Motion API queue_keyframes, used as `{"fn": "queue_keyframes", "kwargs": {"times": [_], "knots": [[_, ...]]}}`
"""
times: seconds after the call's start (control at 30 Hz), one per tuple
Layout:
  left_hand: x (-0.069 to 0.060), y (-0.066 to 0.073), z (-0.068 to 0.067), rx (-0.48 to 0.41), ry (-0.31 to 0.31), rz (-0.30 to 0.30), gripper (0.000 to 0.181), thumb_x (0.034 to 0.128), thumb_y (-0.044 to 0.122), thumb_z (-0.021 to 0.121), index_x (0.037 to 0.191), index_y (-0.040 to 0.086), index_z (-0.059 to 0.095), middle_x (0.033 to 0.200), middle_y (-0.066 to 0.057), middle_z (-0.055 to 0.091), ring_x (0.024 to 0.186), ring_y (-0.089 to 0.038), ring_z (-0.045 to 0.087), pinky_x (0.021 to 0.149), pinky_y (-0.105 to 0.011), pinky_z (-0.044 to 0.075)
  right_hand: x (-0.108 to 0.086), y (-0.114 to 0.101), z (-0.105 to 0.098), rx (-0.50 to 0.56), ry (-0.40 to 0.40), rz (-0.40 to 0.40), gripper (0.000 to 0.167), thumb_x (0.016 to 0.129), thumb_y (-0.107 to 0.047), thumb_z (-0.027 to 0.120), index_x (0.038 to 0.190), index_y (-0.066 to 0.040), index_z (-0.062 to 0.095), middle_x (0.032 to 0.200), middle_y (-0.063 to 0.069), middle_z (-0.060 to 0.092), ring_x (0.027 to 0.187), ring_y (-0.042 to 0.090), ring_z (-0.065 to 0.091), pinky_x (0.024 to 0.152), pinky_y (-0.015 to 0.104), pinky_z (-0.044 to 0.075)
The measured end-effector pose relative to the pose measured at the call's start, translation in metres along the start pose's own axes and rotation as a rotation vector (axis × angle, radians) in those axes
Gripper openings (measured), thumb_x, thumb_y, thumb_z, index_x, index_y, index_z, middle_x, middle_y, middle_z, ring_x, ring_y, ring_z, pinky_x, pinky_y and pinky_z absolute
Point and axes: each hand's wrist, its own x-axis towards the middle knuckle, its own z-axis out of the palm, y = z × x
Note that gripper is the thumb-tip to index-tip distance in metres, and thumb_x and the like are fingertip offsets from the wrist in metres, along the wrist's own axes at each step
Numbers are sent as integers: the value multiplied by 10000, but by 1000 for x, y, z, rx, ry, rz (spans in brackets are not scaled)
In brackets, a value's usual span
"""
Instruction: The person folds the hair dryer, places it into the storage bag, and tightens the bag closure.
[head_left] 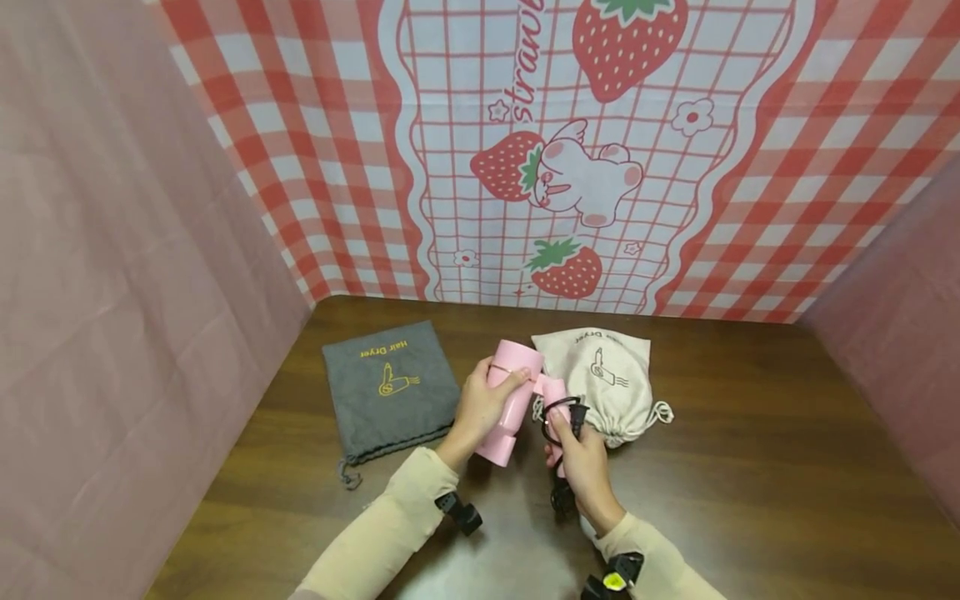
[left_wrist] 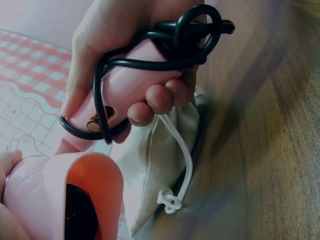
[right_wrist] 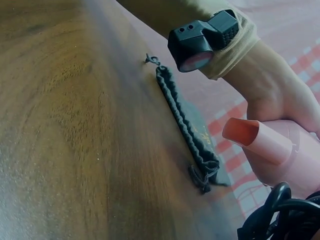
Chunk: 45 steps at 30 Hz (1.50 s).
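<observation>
Dryer (head_left: pixel 516 410) is held over the table (head_left: pixel 750 433), our left hand (head_left: pixel 481 407) grasping the barrel (head_left: pixel 519 355), our right hand (head_left: pixel 587 465) the handle (head_left: pixel 554 390) and cord (head_left: pixel 577 413); we judge it light, stiff, slick, best taken at barrel and handle together.

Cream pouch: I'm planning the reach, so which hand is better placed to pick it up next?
Probably the right hand: it sits nearer the cream pouch, though it holds the handle of the pink hair dryer. The left hand, farther off, grips the barrel and might support the dryer.
</observation>
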Motion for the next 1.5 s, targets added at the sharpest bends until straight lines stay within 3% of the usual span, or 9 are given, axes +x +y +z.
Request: {"fn": "queue_keyframes", "kwargs": {"times": [0.63, 0.8, 0.93, 1.07, 1.3, 1.5], "knots": [[-2, -3, 1, -23, 29, -17, 653, 857, 427, 703, 1330, 11, 530, 1066, -191, 675, 778, -184, 616, 654, -279, 502, -3, -1, 1, -11, 14, -9, 333, 979, -368, 565, 931, -38, 574, 596, -6, 571, 505, 107, 550, 452, 238, 419], [-5, -3, 6, -99, 95, -27, 612, 859, 397, 709, 1291, -7, 550, 1028, -192, 673, 754, -184, 614, 640, -283, 505, -3, -3, 11, -18, 70, -35, 353, 988, -361, 549, 970, -9, 574, 636, 19, 561, 514, 114, 552, 466, 230, 434], [-11, -7, 19, -181, 149, -42, 589, 871, 402, 691, 1265, -15, 558, 976, -172, 674, 753, -166, 613, 657, -286, 510, -8, -3, 24, -54, 132, -86, 378, 985, -321, 555, 1145, 22, 569, 819, 85, 605, 675, 113, 576, 578, 229, 470], [-17, -12, 26, -224, 188, -63, 582, 880, 393, 679, 1269, -20, 550, 976, -162, 669, 772, -166, 616, 683, -284, 509, -11, 1, 29, -88, 169, -88, 358, 979, -292, 567, 1173, 9, 572, 856, 89, 581, 748, 125, 532, 640, 244, 455], [-16, -16, 26, -256, 185, -76, 606, 879, 397, 681, 1280, -33, 533, 1008, -179, 667, 784, -169, 629, 687, -278, 518, -7, 3, 27, -105, 129, -64, 389, 978, -343, 563, 1133, 14, 562, 780, 47, 552, 694, 128, 527, 603, 260, 452], [-13, -19, 24, -286, 177, -115, 602, 887, 395, 675, 1288, -26, 518, 1071, -190, 649, 828, -189, 629, 700, -274, 510, -4, 2, 25, -114, 42, -88, 422, 985, -330, 553, 1228, 15, 536, 996, 165, 636, 836, 165, 597, 699, 274, 489]]}}
